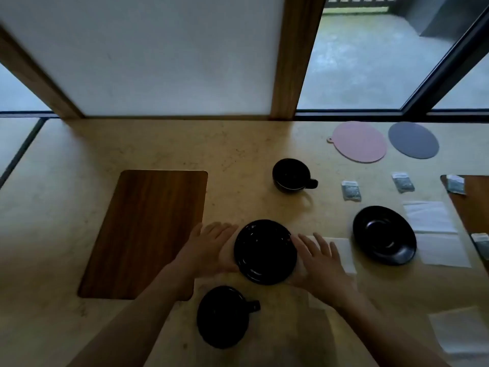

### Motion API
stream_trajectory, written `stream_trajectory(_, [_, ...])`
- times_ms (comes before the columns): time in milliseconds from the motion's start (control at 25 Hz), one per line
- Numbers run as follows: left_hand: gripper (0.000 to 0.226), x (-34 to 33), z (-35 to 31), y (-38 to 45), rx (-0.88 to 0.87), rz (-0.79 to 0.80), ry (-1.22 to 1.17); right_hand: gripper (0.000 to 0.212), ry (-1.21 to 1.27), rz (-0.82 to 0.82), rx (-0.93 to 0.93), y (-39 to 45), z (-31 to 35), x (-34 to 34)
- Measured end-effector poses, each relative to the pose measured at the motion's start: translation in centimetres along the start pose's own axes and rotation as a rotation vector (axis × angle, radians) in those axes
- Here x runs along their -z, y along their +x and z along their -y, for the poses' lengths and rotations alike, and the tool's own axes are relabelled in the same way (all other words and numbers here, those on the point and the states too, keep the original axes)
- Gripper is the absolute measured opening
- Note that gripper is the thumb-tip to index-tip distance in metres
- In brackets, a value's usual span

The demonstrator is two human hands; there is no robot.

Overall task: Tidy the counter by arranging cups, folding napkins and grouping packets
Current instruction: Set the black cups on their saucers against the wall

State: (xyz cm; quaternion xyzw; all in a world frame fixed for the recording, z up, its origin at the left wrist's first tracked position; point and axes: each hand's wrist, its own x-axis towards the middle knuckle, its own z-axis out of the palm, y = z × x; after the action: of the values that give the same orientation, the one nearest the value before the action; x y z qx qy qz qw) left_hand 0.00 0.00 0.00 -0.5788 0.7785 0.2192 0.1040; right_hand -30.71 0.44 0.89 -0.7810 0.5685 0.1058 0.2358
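A black saucer (265, 251) lies between my hands near the counter's front. My left hand (211, 247) touches its left rim and my right hand (318, 260) its right rim, fingers straight on both. A black cup (223, 316) stands just in front of the saucer. A second black cup (291, 175) stands farther back. Another black saucer (384, 234) lies to the right. White napkins (430, 217) lie flat at the right, one (344, 254) under my right hand. Small packets (351, 190) lie scattered at the right.
A dark wooden board (148, 231) lies on the beige counter (79, 181) to the left. A pink round mat (359, 141) and a grey round mat (413, 139) lie at the back right. A second wooden board (473, 207) sits at the right edge. Windows run behind.
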Motion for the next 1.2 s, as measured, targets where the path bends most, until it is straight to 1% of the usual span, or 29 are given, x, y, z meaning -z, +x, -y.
stream_trajectory(80, [0.112, -0.2, 0.3, 0.8, -0.068, 0.026, 0.044, 0.100, -0.005, 0.007, 0.003, 0.5, 0.2, -0.4])
stream_trajectory(240, [0.117, -1.6, 0.0, 1.6, -0.119, 0.007, 0.051, 0.101, -0.035, -0.004, 0.004, 0.9, 0.6, -1.7])
stream_trajectory(440, [0.119, -2.2, -1.3, 1.6, -0.099, -0.054, 0.013, 0.108, -0.017, -0.015, -0.003, 1.4, 1.0, -2.2])
stream_trajectory(680, [0.120, -2.4, -2.1, 1.8, -0.095, -0.034, 0.065, 0.120, -0.031, -0.012, -0.024, 1.5, 1.7, -2.2])
stream_trajectory(880, [0.113, -2.7, -2.8, 2.0, -0.097, -0.060, 0.001, 0.116, 0.047, -0.032, -0.001, 1.8, 2.1, -2.6])
stream_trajectory(1040, [0.111, -2.5, -2.4, 2.2, -0.090, -0.121, -0.032, 0.113, 0.083, -0.082, 0.029, 2.4, 2.2, -2.4])
stream_trajectory(1200, [0.114, -0.6, -0.7, 2.5, -0.079, -0.180, -0.100, 0.117, 0.054, -0.125, 0.080, 4.3, 3.1, -0.9])
